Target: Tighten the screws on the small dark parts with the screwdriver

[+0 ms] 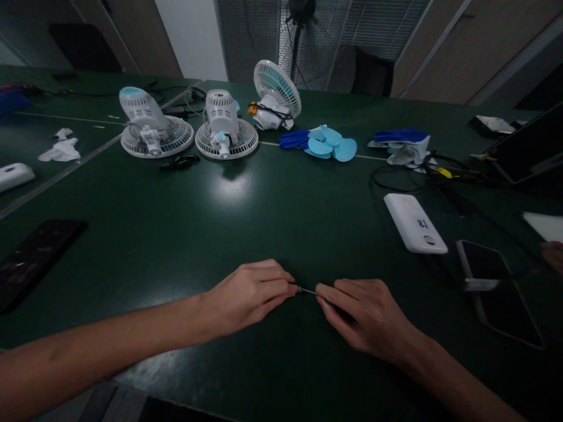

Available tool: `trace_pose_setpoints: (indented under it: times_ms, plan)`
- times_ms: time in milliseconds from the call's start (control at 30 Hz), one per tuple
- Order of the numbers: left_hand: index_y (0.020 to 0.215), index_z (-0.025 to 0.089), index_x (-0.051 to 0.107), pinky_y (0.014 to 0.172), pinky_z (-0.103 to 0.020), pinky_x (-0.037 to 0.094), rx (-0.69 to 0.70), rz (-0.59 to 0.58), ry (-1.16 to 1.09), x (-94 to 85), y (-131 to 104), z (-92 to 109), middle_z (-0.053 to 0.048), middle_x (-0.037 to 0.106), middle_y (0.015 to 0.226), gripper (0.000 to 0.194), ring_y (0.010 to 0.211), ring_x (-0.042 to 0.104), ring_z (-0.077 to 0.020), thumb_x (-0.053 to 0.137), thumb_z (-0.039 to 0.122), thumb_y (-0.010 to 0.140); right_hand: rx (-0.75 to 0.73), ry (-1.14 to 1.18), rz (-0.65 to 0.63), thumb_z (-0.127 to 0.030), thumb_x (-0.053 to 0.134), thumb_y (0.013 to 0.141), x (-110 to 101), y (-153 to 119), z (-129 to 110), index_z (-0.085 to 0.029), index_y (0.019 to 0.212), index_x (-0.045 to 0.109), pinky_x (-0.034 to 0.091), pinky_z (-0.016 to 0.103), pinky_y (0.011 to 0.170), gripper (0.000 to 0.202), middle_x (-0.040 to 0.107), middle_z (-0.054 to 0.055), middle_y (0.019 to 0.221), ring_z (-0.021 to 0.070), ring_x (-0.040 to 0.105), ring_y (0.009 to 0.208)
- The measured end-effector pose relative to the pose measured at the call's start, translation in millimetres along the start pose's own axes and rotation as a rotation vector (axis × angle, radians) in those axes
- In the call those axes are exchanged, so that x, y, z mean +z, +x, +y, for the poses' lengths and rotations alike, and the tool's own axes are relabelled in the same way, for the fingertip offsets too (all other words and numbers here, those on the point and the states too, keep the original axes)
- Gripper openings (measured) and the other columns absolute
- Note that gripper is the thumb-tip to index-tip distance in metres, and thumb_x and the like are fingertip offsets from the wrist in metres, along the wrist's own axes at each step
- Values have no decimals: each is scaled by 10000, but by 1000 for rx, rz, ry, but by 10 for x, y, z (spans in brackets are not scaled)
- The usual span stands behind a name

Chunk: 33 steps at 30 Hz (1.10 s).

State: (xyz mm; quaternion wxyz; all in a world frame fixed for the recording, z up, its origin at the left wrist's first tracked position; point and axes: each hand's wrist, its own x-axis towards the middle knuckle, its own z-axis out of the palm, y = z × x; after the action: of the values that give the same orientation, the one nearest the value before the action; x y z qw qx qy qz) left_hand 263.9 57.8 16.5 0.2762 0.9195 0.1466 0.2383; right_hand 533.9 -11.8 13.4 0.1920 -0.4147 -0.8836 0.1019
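The left hand [250, 291] presses its fingers together on the green end of a thin metal rod [309, 291]; the right hand [369, 316] pinches the other end, so the rod spans the gap between them, low over the dark green counter [220, 228]; a white block [411, 221] to the right bears dark characters, seemingly "18", though which way up is unclear; near it, a pale strip [484, 285] is too small to read; three white fans [221, 117] stand beyond.
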Motion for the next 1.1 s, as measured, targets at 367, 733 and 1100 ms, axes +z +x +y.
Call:
trace_pose_setpoints:
  times_ms: [367, 733, 1100]
  plan:
    - [1166, 127, 672, 900, -317, 551, -38, -9, -31, 6, 0, 1, -105, 692, 1086, 205, 1017, 647, -179, 521, 137, 1029, 96, 202, 62, -216, 517, 1036, -92, 4, 38, -180, 1166, 671, 421, 255, 578, 205, 703, 7, 808, 110, 616, 624]
    - [1273, 128, 622, 865, -316, 554, -75, 14, -38, 26, 8, -5, -105, 690, 1063, 261, 974, 647, -180, 526, 168, 1033, 35, 69, -21, -194, 515, 1012, -41, -5, 0, -176, 1133, 684, 399, 277, 582, 209, 677, -1, 765, 112, 595, 604]
    - [1139, 120, 682, 852, -319, 545, -110, 22, -154, 7, 82, -12, -96, 694, 1006, 175, 949, 645, -176, 590, 173, 1000, 26, 49, 0, -212, 508, 1016, -40, 21, -4, -177, 1108, 701, 393, 265, 567, 216, 680, 3, 756, 108, 599, 599]
